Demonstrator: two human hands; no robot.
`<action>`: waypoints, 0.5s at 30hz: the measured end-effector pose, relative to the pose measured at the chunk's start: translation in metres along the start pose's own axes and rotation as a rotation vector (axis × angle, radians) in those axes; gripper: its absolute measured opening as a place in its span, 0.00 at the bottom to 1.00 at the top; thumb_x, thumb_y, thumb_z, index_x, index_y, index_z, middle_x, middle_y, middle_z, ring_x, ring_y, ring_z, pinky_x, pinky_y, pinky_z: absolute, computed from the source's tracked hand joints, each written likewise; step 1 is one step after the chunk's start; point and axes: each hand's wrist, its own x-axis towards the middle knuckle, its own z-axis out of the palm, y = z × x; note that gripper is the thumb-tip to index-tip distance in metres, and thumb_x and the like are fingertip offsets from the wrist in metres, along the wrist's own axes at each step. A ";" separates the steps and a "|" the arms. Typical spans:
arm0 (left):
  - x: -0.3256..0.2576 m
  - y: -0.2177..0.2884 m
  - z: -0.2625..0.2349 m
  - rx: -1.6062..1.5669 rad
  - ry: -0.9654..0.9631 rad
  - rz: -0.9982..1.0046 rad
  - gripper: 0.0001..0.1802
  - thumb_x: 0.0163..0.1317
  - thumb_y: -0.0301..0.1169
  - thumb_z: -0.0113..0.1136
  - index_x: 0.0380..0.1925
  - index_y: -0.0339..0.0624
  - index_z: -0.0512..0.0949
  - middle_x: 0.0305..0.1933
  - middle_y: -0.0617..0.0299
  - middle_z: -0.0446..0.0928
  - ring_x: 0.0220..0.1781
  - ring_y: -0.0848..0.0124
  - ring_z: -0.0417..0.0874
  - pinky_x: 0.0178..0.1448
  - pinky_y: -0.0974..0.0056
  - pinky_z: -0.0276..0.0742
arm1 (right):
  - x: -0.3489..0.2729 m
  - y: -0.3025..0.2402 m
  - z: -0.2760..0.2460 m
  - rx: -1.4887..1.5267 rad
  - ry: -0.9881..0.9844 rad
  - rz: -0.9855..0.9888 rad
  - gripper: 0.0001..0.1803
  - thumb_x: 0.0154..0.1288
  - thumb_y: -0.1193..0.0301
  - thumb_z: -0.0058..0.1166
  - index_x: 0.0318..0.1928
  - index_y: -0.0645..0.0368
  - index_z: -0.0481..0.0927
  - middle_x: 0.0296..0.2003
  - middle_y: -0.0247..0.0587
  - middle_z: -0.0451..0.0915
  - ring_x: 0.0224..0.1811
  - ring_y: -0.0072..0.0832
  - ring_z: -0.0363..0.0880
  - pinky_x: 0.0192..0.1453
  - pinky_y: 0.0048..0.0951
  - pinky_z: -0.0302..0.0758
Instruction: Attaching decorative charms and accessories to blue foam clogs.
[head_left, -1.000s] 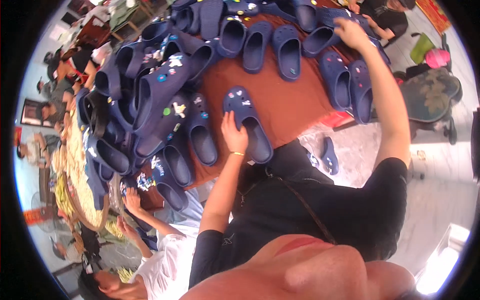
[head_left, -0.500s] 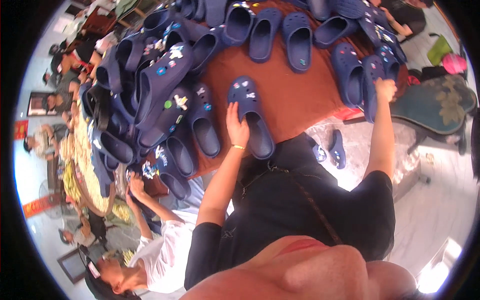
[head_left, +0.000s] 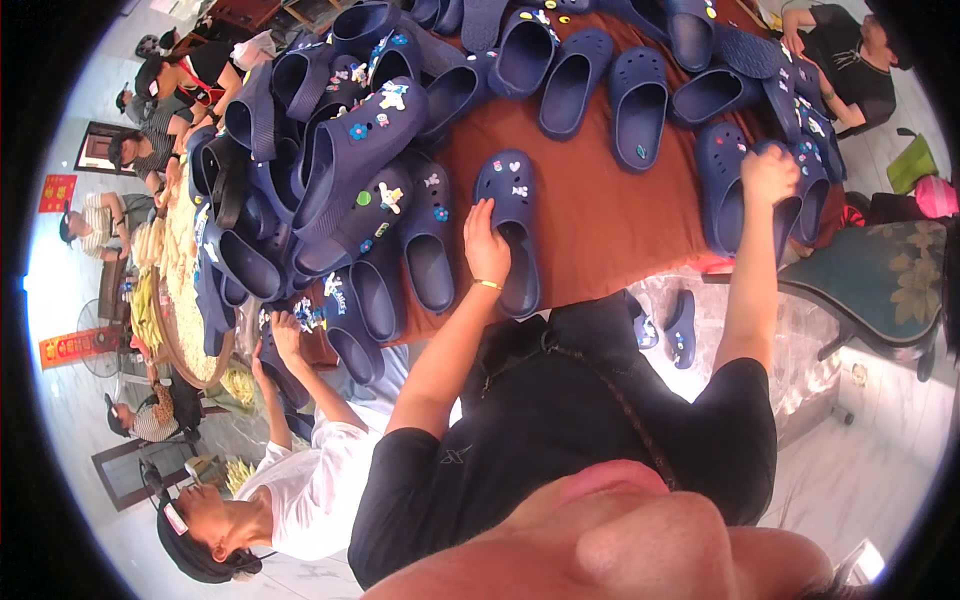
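Observation:
A navy clog point(head_left: 518, 205) with small charms on its toe lies at the table's front edge. My left hand point(head_left: 487, 248) is at its left side, fingers stretched along the outer edge and thumb by the opening, gripping the side wall. At the right, my right hand point(head_left: 770, 178) is closed over the toe of another navy clog point(head_left: 788, 214), hiding much of it. That clog stands between a clog with charms point(head_left: 722, 185) on its left and another clog point(head_left: 812, 185) on its right.
A heap of navy clogs point(head_left: 340, 150) covers the table's left, on a brown cloth point(head_left: 590, 215). A co-worker in a white shirt point(head_left: 320, 490) handles a clog at my left. A patterned chair point(head_left: 880, 280) stands right; two clogs point(head_left: 680, 330) lie below the table.
The view has shifted, so the table sits further right. The clog at my left hand has turned straighter. My right hand has moved up onto its clog's toe, its fingers more curled.

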 end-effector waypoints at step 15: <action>-0.005 0.012 0.012 -0.035 0.057 0.016 0.29 0.44 0.12 0.45 0.50 0.39 0.69 0.54 0.50 0.70 0.59 0.52 0.67 0.64 0.55 0.60 | -0.054 -0.315 -0.015 0.530 -1.107 -0.360 0.33 0.59 0.42 0.42 0.43 0.64 0.76 0.29 0.48 0.80 0.25 0.35 0.80 0.34 0.31 0.76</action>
